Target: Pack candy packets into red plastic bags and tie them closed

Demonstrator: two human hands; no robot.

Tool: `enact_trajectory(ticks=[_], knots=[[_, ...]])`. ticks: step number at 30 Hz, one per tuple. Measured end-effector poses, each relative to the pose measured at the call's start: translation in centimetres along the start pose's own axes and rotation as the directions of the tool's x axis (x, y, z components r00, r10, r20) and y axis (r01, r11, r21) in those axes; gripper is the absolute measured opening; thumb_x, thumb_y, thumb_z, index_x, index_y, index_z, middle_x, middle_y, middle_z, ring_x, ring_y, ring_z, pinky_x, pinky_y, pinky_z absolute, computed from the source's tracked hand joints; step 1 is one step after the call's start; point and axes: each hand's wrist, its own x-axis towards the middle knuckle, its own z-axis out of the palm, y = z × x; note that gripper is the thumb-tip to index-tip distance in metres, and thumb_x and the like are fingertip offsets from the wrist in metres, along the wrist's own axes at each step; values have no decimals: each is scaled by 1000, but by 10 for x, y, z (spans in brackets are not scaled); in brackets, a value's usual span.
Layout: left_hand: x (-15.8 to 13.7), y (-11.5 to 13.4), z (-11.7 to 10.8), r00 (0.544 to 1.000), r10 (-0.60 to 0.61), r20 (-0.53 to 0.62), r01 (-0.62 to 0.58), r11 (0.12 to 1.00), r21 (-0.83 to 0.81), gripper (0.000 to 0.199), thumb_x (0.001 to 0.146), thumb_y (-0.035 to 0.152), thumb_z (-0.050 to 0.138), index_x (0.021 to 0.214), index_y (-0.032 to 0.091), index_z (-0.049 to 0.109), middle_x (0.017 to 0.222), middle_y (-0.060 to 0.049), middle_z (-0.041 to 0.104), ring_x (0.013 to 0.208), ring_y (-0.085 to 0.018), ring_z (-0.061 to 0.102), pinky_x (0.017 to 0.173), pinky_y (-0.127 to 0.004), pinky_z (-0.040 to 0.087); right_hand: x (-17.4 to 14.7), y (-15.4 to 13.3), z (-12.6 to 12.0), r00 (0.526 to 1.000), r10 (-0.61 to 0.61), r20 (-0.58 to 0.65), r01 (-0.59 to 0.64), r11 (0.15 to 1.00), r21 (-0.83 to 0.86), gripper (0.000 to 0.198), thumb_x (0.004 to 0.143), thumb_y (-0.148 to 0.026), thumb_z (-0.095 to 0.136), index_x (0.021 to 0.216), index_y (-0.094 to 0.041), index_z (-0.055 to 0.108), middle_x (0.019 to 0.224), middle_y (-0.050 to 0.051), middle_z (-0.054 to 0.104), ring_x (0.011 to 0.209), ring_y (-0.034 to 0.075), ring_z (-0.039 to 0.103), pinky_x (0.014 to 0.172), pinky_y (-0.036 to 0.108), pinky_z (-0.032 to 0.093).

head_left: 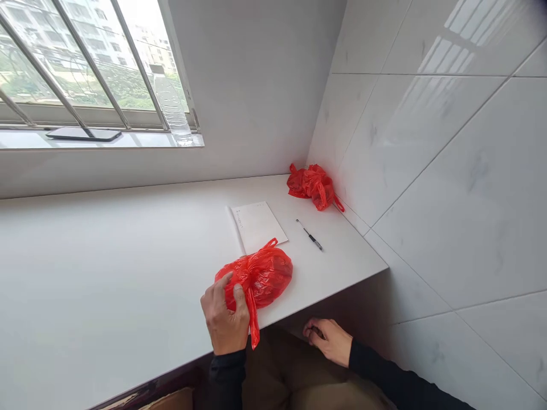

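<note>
From the head view, here's a white tabletop [119, 273] stretching off to the left, its surface smooth and pale, its right end running up against a wall of glossy marbled tiles [448, 199]. Close to the near edge sits a knotted red plastic bag [271, 279], and the left hand [224, 319] is right on it, thumb and fingers gathered round its left side, grasping the plastic! One twisted handle dangles toward the table's edge. Over to the right hand [328, 339]: it's off the tabletop, above the lap, fingers loosely curled, and I can't tell whether anything is inside.

Just behind the bag lies a white notebook [258, 225], its near edge partly covered, and to its right a pen [310, 234] rests at a slant. Up in the far corner, a crumpled red bundle [315, 185] is tucked near the tiles.

Now the room: a plain grey wall [256, 85] rises behind, and top left there's a window with slanting metal bars [77, 40], pale buildings [100, 31] and greenery [128, 94] beyond. On the sill [145, 142], a flat dark-edged object [83, 134] lies left of an upright clear bottle [171, 105]. Bright window reflections [453, 57] streak the upper tiles!
</note>
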Motion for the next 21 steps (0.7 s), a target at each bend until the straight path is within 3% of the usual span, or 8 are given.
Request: enact_trajectory(ticks=[3,4,6,8,12,16,19,21], knots=[[0,3,0,998,50,43,-51,999,10,31,91,32,62,119,18,67,110,-10,69,106,-27,59,100,-43,46,23,-45,-26,986,-123,110,114,990,83,18,102,-31,50,104,-27,67,75,-2,71,65,14,66,63,27,52],[-1,4,0,997,59,49,-60,998,20,29,91,33,64,116,19,69,108,-10,69,105,-27,60,100,-44,45,37,-61,-34,975,-217,54,213,974,73,18,102,-31,50,105,-26,67,79,-1,71,69,15,65,67,29,52],[-2,4,2,996,75,50,-77,996,38,23,91,33,64,108,20,72,103,-8,70,100,-27,60,99,-44,45,70,-83,-44,869,-452,-200,448,892,-69,17,99,-26,51,108,-24,66,94,3,70,85,18,62,82,34,52],[-2,2,3,995,90,45,-92,995,46,17,91,32,64,101,22,73,98,-7,70,97,-26,61,96,-43,47,106,-91,-47,758,-609,-233,561,792,-241,27,98,-25,54,123,-23,63,115,7,68,109,24,57,99,42,45],[0,0,4,993,108,36,-110,992,56,12,91,31,64,97,23,71,93,-5,71,94,-25,62,93,-40,50,155,-73,-33,753,-628,-196,537,759,-368,42,93,-36,64,133,-22,59,121,10,64,114,28,51,103,47,40],[2,8,3,996,81,38,-83,995,47,13,91,34,65,95,23,70,93,-4,71,94,-24,63,91,-39,52,162,-59,-25,755,-598,-269,527,798,-294,12,91,-25,63,102,-22,68,94,5,65,96,23,54,96,41,43],[2,16,-3,983,-179,-39,181,981,73,21,89,42,66,96,23,71,91,-4,70,89,-25,65,90,-43,54,155,-59,-36,755,-551,-354,509,834,-213,5,91,-19,59,94,-22,62,90,2,64,92,21,55,93,38,45],[2,16,-10,904,-398,-155,414,905,94,31,88,48,65,106,23,71,90,-5,67,82,-26,64,86,-48,55,149,-59,-49,757,-493,-428,471,866,-165,7,94,-17,53,96,-22,57,93,3,63,91,20,55,90,37,46]])
